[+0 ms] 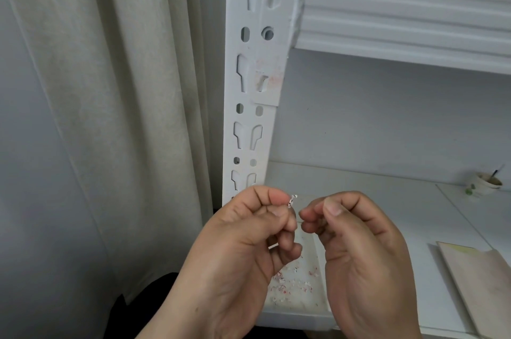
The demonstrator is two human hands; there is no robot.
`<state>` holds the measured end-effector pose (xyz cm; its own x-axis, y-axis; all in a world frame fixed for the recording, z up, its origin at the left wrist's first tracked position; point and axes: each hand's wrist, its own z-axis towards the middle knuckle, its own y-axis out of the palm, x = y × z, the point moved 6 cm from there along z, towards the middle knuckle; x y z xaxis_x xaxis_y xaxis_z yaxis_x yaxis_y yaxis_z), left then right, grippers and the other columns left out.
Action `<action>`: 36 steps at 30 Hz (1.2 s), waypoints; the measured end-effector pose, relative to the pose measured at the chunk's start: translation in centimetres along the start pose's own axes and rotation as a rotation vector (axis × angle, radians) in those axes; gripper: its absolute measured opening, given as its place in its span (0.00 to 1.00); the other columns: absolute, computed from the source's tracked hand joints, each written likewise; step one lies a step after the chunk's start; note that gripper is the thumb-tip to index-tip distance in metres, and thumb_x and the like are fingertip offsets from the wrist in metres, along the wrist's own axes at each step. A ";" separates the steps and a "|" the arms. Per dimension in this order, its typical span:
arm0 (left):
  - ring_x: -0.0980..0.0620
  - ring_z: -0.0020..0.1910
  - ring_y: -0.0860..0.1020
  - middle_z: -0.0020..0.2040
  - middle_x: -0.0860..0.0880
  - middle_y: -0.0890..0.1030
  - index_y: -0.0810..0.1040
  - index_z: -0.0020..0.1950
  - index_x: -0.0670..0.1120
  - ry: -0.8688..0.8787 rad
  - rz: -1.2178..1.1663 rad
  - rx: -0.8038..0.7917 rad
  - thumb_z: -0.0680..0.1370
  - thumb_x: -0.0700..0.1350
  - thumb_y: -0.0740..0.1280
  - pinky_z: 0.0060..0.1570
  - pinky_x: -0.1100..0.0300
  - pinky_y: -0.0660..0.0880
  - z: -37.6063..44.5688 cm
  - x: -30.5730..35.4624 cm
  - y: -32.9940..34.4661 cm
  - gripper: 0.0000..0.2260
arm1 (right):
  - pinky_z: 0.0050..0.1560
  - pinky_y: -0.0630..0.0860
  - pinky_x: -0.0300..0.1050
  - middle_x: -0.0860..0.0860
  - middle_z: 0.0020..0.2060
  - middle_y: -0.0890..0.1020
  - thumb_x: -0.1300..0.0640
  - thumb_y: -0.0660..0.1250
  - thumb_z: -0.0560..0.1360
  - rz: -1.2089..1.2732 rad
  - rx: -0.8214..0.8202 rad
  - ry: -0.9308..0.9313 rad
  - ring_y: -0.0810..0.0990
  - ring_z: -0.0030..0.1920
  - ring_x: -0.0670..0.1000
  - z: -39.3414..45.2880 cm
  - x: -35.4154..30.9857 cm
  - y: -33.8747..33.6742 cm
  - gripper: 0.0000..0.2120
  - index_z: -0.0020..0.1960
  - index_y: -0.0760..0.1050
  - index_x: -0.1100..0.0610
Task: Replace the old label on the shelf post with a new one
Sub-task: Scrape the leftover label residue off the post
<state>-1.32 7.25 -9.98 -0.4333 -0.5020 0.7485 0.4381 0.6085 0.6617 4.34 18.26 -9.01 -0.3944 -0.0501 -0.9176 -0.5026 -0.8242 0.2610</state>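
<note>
A tiny scrap of label (292,199), white with red and dark marks, sits pinched between the thumb and forefinger of the left hand (249,241), held in front of the lower part of the shelf post (250,106). The other fingers of that hand are curled in toward the palm. The right hand (356,250) is just beside it, its fingertips (307,214) close to the scrap but not touching it; its fingers are curled with the thumb laid over them, and I can't make out anything held between them.

Higher up the white slotted post, a rectangular patch (266,81) looks scuffed, with faint pinkish residue around one of the slots. It lies just under the bracket where the upper shelf beam (401,15) joins the post.

Below the hands, on the lower shelf board (373,186), a scatter of small red-and-white paper bits (293,283) lies near the front edge. Further right on the same board lies a flat brownish envelope or sheet (481,283), and near the back right corner stands a small paper cup (485,185) with a thin stick in it.

A pale curtain (124,89) hangs to the left of the post.
</note>
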 end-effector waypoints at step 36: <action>0.55 0.29 0.67 0.30 0.48 0.71 0.75 0.42 0.41 -0.054 -0.133 -0.030 0.78 0.41 0.65 0.39 0.58 0.75 0.2 -0.9 -0.2 0.06 | 0.37 0.78 0.40 0.54 0.38 0.82 0.59 0.71 0.66 -0.258 -0.121 -0.119 0.82 0.33 0.52 -0.8 -1.1 2.3 0.07 0.42 0.83 0.50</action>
<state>-1.13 7.71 -10.77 -0.5305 -0.5423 0.6516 0.3975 0.5197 0.7562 4.20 15.98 -7.68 -0.3566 0.2300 -0.9055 -0.5054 -0.8626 -0.0201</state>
